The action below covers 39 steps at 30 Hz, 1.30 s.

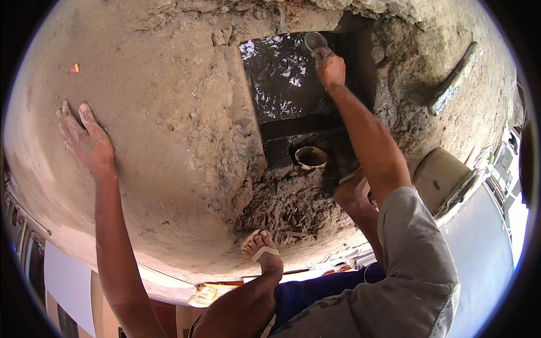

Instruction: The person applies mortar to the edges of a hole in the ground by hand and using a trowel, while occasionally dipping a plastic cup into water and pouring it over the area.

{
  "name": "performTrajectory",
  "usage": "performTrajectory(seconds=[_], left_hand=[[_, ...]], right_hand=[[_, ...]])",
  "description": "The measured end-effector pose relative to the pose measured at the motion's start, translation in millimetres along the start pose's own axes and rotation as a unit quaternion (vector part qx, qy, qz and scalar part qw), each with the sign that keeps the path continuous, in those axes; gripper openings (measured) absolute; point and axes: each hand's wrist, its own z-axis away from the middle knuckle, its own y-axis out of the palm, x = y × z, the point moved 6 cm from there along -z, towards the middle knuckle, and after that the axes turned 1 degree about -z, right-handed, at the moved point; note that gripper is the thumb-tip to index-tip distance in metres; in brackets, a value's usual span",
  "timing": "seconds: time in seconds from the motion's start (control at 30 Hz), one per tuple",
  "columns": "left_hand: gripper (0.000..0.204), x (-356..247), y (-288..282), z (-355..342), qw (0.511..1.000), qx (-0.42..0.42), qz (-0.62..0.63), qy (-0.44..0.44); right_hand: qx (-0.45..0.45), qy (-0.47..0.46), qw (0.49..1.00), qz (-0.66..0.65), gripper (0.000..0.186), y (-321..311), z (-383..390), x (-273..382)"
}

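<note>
While the left hand (pixel 84 138) lies flat, fingers spread, on the dirt wall (pixel 169 112), the right hand (pixel 329 67) grips a small cup (pixel 314 40) far across, over the dark pit (pixel 282 84).

Pale tan, dusty packed-earth ground (pixel 169 112) surrounds the black, glossy rectangular pit of water (pixel 287 79) — white flecks of reflected light speckle it. Above the pit's top edge sits a small grey metal cup (pixel 314 40). Below the pit lies a beige-rimmed round pipe mouth (pixel 310 157), then dark brown loose soil (pixel 287 205) — and a cream-strapped sandal (pixel 258 243).
</note>
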Motion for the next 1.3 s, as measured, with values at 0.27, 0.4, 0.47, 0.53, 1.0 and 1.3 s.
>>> performTrajectory(seconds=[0.27,0.4,0.47,0.53,1.0,1.3], left_hand=[[0.061,21,5,5,0.998,-0.050,0.013,-0.034],[0.063,32,12,3,0.995,-0.077,-0.052,-0.021],[0.063,30,15,-1,0.994,-0.094,-0.051,-0.023],[0.064,35,20,-3,0.992,-0.099,-0.081,-0.014],[0.070,50,41,-2,0.991,-0.130,-0.039,0.019],[0.069,54,43,1,0.992,-0.119,-0.043,0.021]], right_hand=[[0.043,-0.106,0.993,-0.038,0.019,-230,132,55],[0.078,0.024,0.994,-0.075,0.022,-350,210,21],[0.015,0.036,0.996,-0.082,0.026,-404,249,-21],[-0.039,0.102,0.984,-0.143,0.030,-434,285,-44],[-0.136,0.367,0.724,-0.567,0.020,-427,399,-202],[-0.063,0.356,0.748,-0.556,0.020,-442,392,-210]])
